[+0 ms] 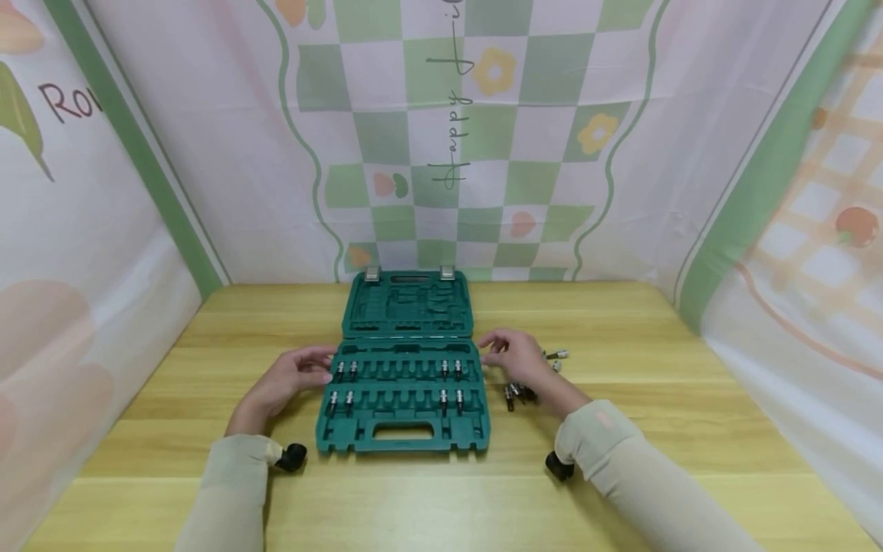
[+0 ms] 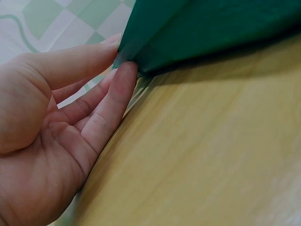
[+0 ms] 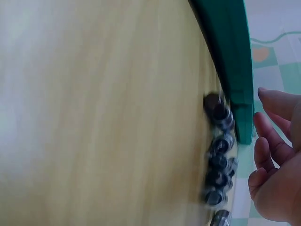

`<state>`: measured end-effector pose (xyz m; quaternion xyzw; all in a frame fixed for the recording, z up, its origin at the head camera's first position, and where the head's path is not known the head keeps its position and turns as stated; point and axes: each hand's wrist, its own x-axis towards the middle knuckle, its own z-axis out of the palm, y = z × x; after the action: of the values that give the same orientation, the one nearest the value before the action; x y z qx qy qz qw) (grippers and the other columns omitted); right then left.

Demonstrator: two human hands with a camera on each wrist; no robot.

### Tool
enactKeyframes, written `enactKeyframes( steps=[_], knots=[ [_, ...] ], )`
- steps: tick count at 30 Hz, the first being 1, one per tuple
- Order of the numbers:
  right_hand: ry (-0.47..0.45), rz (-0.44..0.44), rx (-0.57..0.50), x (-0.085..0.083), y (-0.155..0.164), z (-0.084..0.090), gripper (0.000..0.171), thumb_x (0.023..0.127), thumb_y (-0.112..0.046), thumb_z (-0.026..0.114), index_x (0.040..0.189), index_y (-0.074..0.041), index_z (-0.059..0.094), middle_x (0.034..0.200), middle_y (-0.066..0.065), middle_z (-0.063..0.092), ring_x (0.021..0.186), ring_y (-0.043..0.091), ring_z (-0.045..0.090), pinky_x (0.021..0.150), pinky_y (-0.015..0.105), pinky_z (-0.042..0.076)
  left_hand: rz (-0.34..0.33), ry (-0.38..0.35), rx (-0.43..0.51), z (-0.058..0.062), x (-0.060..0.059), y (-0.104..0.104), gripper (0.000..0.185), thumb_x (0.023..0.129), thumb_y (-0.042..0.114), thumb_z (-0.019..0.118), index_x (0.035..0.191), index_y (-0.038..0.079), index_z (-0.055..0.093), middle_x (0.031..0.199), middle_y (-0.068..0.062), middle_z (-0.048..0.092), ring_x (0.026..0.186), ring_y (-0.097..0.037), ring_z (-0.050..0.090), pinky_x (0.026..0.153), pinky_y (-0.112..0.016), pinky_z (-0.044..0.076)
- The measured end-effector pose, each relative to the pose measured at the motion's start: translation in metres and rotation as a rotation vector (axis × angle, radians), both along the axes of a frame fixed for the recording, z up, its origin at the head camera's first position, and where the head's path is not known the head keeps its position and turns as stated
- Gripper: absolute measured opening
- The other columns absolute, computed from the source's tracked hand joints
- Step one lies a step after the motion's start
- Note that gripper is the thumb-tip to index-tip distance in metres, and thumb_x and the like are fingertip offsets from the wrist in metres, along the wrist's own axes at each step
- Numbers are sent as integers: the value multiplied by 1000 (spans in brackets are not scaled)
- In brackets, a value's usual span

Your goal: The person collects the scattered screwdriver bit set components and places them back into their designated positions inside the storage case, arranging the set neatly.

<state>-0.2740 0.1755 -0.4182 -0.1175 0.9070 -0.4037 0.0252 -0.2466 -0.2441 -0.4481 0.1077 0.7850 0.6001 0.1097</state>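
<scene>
Hands flanked the open green plastic socket case (image 1: 403, 383) at the table's centre: left hand (image 1: 293, 376) with straight fingers touching its left edge, right hand (image 1: 513, 354) relaxed, holding nothing. Risk: the right forearm could scatter the loose steel sockets (image 1: 520, 393) beside it.

Lying open at the middle of the counter (image 1: 621, 475): a tool case (image 1: 403, 429), lid (image 1: 407, 305) resting flat behind the tray, bits (image 1: 345, 371) standing in two rows near its left and right ends. Touching the case's left edge, the left hand (image 1: 293, 377); hovering by its right edge, the right hand (image 1: 516, 356), loose sockets (image 1: 519, 393) lying just right of the case.
</scene>
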Motion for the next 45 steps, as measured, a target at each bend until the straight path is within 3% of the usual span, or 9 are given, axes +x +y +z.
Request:
enactKeyframes(
  steps=[11,20,29,38,45],
  knots=[
    [-29,-35,59,-6,18,-2,18,88,-9,71,106,-8,68,86,6,60,74,22,55,61,34,48,-5,6,4,1,-1,0,51,90,1,66,138,-2,50,121,-22,53,101,-28,56,84,-31,53],
    [6,-70,132,-11,28,-3,18,86,-8,73,103,-9,70,86,5,61,79,22,55,68,37,47,-6,5,15,1,0,0,51,90,-1,66,138,-2,49,120,-23,53,100,-28,56,83,-32,54],
    [35,-44,212,-14,35,-5,17,85,-8,73,101,-9,70,87,4,63,81,22,57,71,41,48,0,6,5,0,1,0,51,90,-2,66,138,-2,50,120,-23,53,100,-27,56,83,-31,53],
    [59,-3,280,-13,34,-6,28,87,-7,69,115,-9,69,86,2,64,77,18,58,67,38,50,-1,9,11,0,0,1,50,90,-2,66,137,-3,50,119,-22,53,99,-27,56,83,-30,53],
    [63,-1,296,-12,31,-5,17,87,-7,69,104,-10,72,86,2,64,79,19,58,70,40,49,-2,5,13,0,1,1,50,90,-2,65,137,-3,50,119,-23,53,99,-27,56,83,-30,53]
  ],
)
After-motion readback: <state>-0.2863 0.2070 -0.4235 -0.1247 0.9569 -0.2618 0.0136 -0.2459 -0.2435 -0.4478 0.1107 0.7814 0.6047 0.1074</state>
